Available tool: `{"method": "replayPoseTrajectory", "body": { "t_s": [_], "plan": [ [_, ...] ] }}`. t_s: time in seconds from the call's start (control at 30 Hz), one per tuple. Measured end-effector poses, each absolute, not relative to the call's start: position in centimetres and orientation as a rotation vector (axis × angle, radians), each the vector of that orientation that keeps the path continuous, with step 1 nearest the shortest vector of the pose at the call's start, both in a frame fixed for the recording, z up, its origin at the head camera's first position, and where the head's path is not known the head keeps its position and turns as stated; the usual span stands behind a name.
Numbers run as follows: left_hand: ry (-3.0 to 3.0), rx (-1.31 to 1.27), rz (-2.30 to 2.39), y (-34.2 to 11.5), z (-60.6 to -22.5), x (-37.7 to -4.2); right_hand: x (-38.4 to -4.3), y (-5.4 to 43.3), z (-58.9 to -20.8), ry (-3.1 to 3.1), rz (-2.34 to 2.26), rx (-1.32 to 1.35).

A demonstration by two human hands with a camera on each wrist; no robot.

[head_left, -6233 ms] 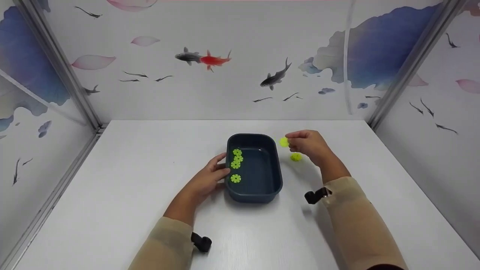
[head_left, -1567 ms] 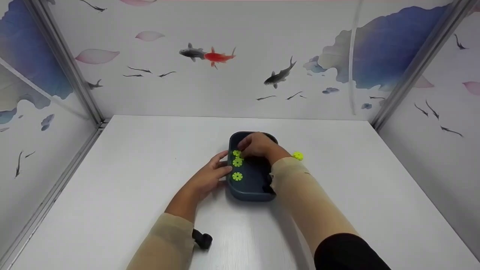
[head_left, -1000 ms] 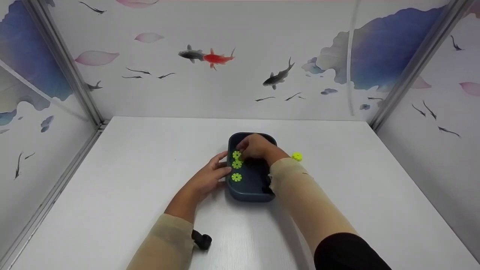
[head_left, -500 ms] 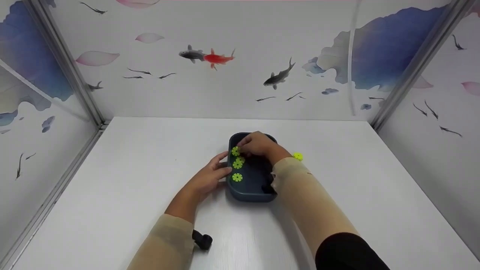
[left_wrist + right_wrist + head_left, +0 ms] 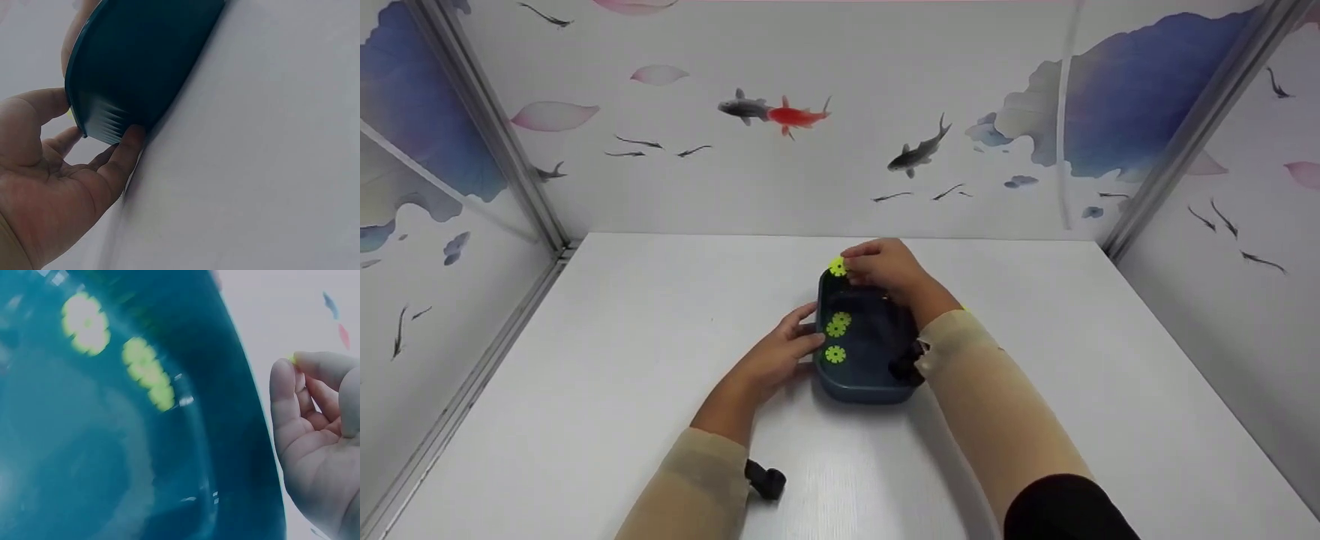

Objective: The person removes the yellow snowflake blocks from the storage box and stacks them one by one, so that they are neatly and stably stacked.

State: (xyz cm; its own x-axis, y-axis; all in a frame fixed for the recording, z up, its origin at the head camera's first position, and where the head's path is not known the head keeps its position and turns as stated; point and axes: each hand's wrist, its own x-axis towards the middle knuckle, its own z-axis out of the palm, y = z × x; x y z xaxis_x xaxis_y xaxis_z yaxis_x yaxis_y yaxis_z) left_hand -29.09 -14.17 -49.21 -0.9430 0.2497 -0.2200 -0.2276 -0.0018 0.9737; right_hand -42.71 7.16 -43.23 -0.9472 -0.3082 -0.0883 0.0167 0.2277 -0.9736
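A dark blue rectangular container [image 5: 870,394] stands on the white table. My left hand [image 5: 776,356] rests against its left wall, thumb near the rim; the left wrist view shows fingertips touching the container's ridged end [image 5: 107,121]. Over the far left rim, my right hand [image 5: 889,266] pinches a yellow-green notched disc [image 5: 838,266] between thumb and fingers. Only a sliver of that disc [image 5: 291,359] shows in the right wrist view. Three similar discs lie inside along the left side: two overlapping discs [image 5: 838,324] and a separate disc [image 5: 835,354] nearer me.
Another yellow-green piece [image 5: 967,308] lies right of the container, mostly hidden by my right forearm. White panels [image 5: 840,195] printed with fish and petals enclose the table [image 5: 585,375] at the back and sides.
Earliest, my right hand held a disc right of the container. It then reached inside, took the farthest disc and lifted it away to the far rim. My left hand stayed put.
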Motion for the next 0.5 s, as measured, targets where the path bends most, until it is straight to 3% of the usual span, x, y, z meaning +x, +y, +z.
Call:
{"method": "replayPoseTrajectory", "body": {
  "t_s": [0.5],
  "plan": [
    [1.967, -0.027, 1.994, -14.0, -49.0, -29.0, -40.6, 14.4, -41.0, 2.113, -2.08, -0.159]
  ]
}}
